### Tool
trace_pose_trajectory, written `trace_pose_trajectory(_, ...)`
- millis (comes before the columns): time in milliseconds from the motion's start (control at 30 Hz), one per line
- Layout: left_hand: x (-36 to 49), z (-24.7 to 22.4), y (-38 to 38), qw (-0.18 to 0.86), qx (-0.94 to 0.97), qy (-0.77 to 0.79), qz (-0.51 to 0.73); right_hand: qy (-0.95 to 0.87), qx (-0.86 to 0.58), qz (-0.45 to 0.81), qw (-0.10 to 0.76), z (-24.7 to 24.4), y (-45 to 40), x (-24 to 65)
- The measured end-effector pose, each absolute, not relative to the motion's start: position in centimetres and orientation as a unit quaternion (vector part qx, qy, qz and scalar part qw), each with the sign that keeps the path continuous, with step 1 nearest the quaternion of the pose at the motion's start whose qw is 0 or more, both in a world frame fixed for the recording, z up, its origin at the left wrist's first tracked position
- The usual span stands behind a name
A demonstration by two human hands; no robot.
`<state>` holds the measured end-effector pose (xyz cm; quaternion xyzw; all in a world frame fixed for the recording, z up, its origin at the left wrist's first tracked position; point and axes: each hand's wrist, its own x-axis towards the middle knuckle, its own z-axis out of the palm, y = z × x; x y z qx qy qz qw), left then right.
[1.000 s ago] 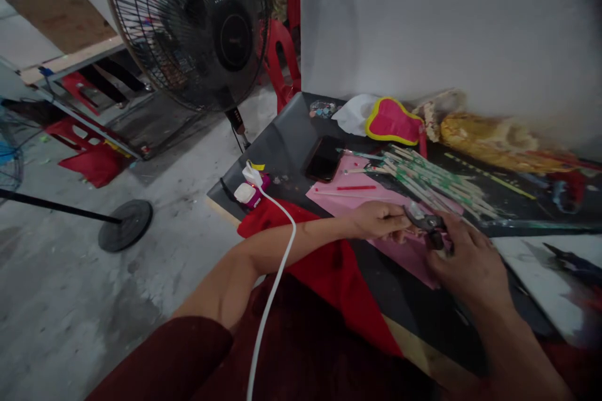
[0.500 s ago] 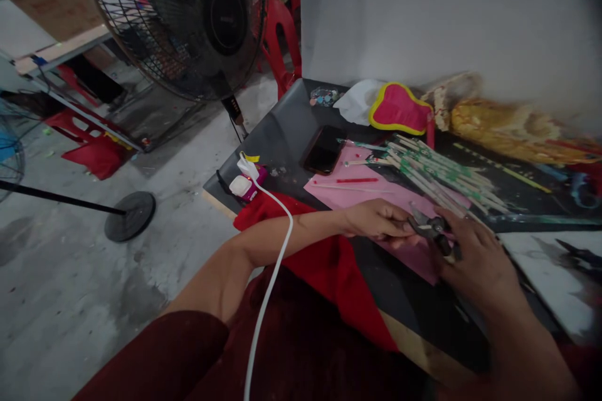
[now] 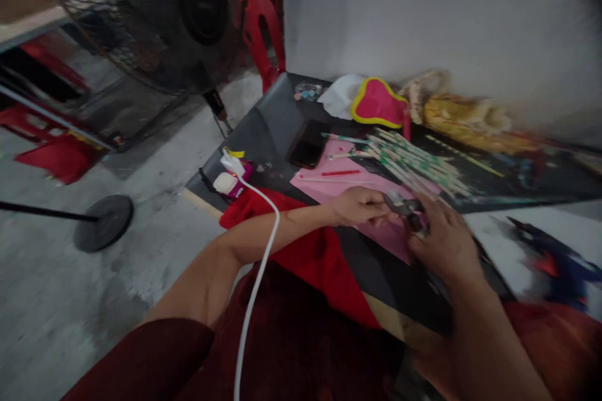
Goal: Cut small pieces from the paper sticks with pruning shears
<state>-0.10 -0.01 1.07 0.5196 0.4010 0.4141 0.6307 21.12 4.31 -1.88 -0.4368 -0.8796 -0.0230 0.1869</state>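
Note:
My right hand [image 3: 444,241] is shut around a pair of dark metal pliers or cutters [image 3: 402,205], and its fingers hide the handles. My left hand [image 3: 360,207] reaches across from the left, its curled fingers at the tool's jaws. Whatever those fingers pinch is hidden. Both hands are over a pink paper sheet [image 3: 329,166]. Beyond them lies a bundle of thin sticks with green wrapping [image 3: 409,163]. A black phone [image 3: 308,144] rests on the table [image 3: 263,119].
Red cloth [image 3: 320,263] lies under my left forearm, and a white cable [image 3: 256,263] runs over it to a charger [image 3: 226,183]. A yellow-edged pink piece [image 3: 376,103] stands by the wall [image 3: 399,12]. A standing fan [image 3: 188,12] and red chair [image 3: 261,31] are left.
The whole view has shifted left and slightly up as my head turned. Both hands stay together at the tool, now a little lower on the pink sheet relative to the sticks.

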Motion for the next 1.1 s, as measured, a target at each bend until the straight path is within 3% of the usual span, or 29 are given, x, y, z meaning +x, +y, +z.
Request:
trace_pose_trajectory(167,-0.1,0.4,-0.2,0.67,0.486,0.353,0.437,-0.883,-0.402,0.037,0.241,-0.2,4.0,21.1)
trace_pose_trajectory(367,-1.6,1.1,0.0,0.74,0.489,0.284,0.364,-0.904,-0.354,0.068,0.23,0.6,4.3,22.5)
trace_pose_trajectory(533,-2.5,2.4,0.6,0.681,0.44,0.327,0.485,-0.824,-0.511,0.066,0.236,0.2,5.3,23.2)
trace_pose_trajectory(833,-0.3,1.5,0.3,0.62,0.543,0.432,0.366,-0.76,-0.633,0.041,0.144,-1.0,5.7,24.0)
trace_pose_trajectory(1000,0.1,1.5,0.1,0.525,0.618,0.477,0.339,-0.764,-0.604,0.018,0.227,0.3,5.2,23.6)
trace_pose_trajectory(1100,0.3,1.5,0.0,0.495,0.646,0.493,0.307,-0.796,-0.503,0.121,0.315,1.1,4.5,22.7)
